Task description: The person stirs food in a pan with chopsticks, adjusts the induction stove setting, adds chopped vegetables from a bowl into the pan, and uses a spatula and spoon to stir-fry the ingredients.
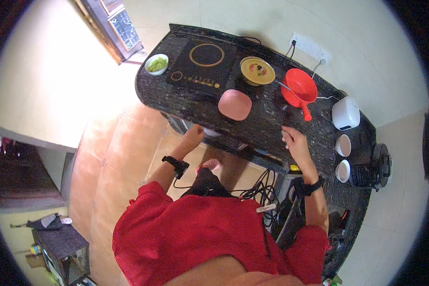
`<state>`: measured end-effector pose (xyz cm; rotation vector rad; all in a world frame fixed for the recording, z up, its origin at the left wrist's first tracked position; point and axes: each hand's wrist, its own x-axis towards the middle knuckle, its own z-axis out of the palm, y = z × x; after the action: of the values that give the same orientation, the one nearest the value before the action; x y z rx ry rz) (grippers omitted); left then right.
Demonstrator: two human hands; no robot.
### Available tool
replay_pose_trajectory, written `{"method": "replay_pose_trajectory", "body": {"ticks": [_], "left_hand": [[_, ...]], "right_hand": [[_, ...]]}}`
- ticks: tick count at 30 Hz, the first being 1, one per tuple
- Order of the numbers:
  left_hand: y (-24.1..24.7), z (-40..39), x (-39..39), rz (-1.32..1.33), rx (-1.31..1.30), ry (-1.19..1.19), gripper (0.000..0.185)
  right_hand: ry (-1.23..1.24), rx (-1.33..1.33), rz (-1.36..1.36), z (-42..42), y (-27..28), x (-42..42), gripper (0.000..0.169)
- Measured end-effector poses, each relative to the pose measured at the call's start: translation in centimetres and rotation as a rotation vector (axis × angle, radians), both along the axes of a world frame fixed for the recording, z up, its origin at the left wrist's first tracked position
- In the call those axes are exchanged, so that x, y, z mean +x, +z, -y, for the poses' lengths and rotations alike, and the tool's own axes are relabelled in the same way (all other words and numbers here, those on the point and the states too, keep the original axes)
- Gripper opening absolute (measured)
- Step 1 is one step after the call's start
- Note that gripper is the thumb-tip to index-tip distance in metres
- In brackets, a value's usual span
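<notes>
My left hand (194, 135) is loosely curled beside the counter's front edge, close to a pale object (211, 132) below the edge. Whether its fingers hold anything is hidden. Above the black speckled countertop (196, 98), my right hand (294, 141) has loosely bent, slightly parted fingers with nothing visible in them. A pink rounded-square dish (235, 104) lies between and beyond both hands. Past it stands a yellow lidded pot (257, 71). Farther right, a red long-handled pan (300, 87) has a metal utensil handle leaning at its left rim.
An induction cooktop (203, 64) and a bowl of chopped greens (157, 64) occupy the left end. To the right are a white appliance (345, 113), two small bowls (343, 145) and a black appliance (380, 168). Black cables (266, 187) hang below the counter.
</notes>
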<state>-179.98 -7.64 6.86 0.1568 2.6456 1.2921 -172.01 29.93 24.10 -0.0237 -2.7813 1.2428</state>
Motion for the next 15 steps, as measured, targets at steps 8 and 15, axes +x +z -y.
{"method": "replay_pose_trajectory", "body": {"ticks": [8, 15], "left_hand": [[0.1, 0.1, -6.6, 0.111, -0.025, -0.122, 0.031], [0.4, 1.2, -8.6, 0.229, 0.042, -0.180, 0.028]], "right_hand": [[-0.039, 0.297, -0.138, 1.9, -4.4, -19.4, 0.028], [-0.127, 0.545, -0.244, 4.0, -7.4, -29.5, 0.034]]}}
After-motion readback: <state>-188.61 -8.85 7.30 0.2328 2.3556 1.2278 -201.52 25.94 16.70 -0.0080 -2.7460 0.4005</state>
